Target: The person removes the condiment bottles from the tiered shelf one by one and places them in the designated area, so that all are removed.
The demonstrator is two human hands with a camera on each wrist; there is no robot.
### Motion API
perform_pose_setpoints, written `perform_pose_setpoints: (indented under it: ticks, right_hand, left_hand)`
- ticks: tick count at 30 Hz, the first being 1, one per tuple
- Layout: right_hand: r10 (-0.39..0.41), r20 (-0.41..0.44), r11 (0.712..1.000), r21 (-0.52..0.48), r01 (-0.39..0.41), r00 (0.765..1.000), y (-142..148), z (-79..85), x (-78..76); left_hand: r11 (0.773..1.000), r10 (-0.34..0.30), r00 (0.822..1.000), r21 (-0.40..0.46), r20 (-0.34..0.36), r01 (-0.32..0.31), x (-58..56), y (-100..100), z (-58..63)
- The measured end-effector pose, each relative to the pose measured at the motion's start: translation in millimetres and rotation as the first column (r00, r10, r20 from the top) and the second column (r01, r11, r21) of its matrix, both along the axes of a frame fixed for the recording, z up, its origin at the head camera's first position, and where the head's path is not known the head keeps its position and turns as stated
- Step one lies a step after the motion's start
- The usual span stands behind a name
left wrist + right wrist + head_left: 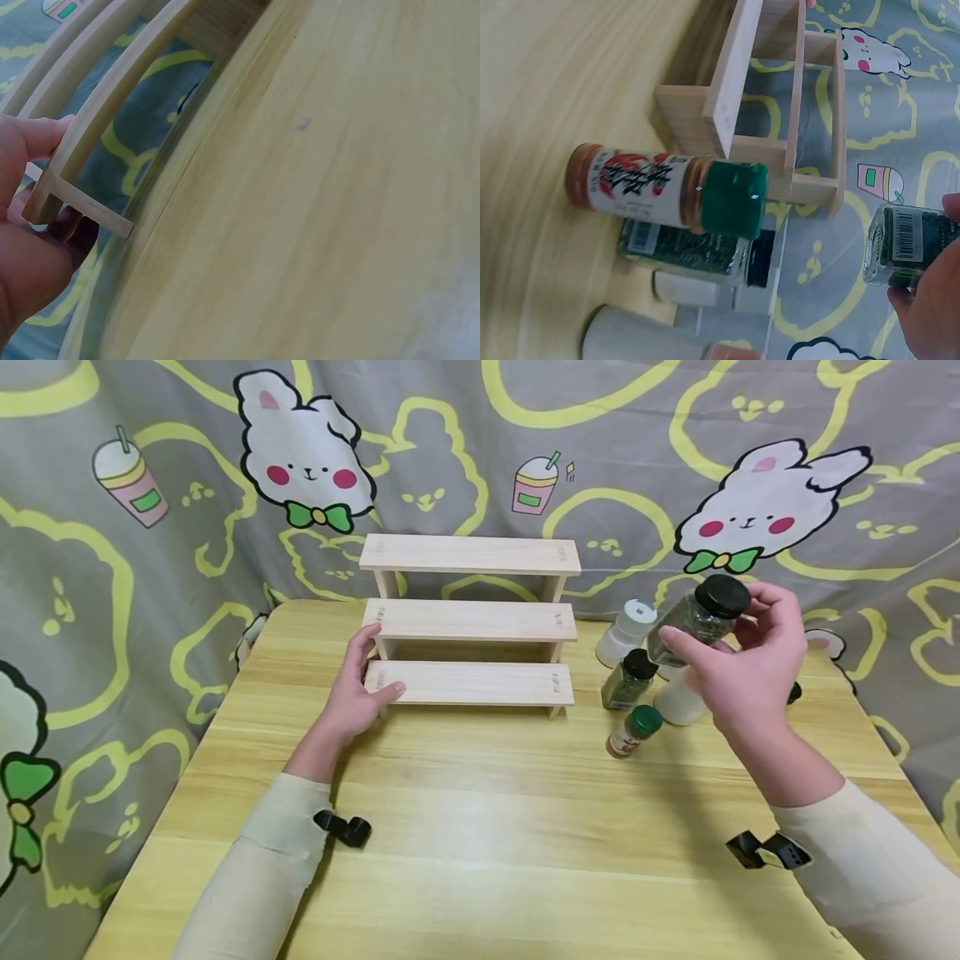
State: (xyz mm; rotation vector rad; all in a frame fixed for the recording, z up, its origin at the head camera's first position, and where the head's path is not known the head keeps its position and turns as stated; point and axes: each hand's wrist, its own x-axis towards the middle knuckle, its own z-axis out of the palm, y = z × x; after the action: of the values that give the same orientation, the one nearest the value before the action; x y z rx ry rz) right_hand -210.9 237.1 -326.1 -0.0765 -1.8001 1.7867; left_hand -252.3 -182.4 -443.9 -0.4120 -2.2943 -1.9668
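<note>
A three-step wooden shelf (472, 683) stands at the back of the table. My left hand (354, 695) grips its left end, the thumb on top of the lowest board (112, 97) and the fingers around the side. Up in the air on the right, my right hand (761, 672) holds a clear spice jar (686, 628) with a black lid, tilted, with dark green flakes inside. A barcode label shows on this raised glass jar (901, 236) in the right wrist view. Below it, a green-capped shaker (633, 732) and another black-lidded jar (628, 681) stand on the table.
Beside those jars are a white-capped clear jar (627, 632) and a white bottle (678, 700), partly behind my right hand. A small black object (794, 693) shows past my wrist. A patterned grey curtain (442, 460) hangs behind the wooden table (480, 827).
</note>
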Motion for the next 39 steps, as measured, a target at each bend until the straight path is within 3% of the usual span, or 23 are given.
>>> perform_pose_setpoints:
  ticks: [7,14,27,31,39]
  right_hand:
    - [-0.04,0.0,0.999,0.021,0.04,0.999,13.0,-10.1,11.3]
    - [-0.007,-0.035,1.0,0.024,0.008,0.999,25.8,-23.8,22.9]
    - [-0.054,0.084,0.997,0.056,0.05,0.995,43.6,-57.9,44.8]
    - [-0.025,0.09,1.0,0.006,0.025,0.996,47.0,-68.4,49.3]
    - [-0.056,0.115,0.998,0.036,0.052,0.992,55.3,-89.8,55.5]
  left_hand:
    - [1.0,-0.002,1.0,0.0,0.006,0.002,-0.2,0.1,-0.5]
    - [1.0,-0.003,1.0,-0.002,0.018,0.003,0.1,0.2,-1.2]
    - [1.0,0.004,1.0,-0.007,0.027,-0.004,1.0,-0.2,-1.1]
    - [1.0,0.0,1.0,-0.003,0.024,0.0,1.0,-0.1,-0.6]
    - [1.0,0.003,1.0,-0.014,0.022,-0.003,2.1,0.2,0.7]
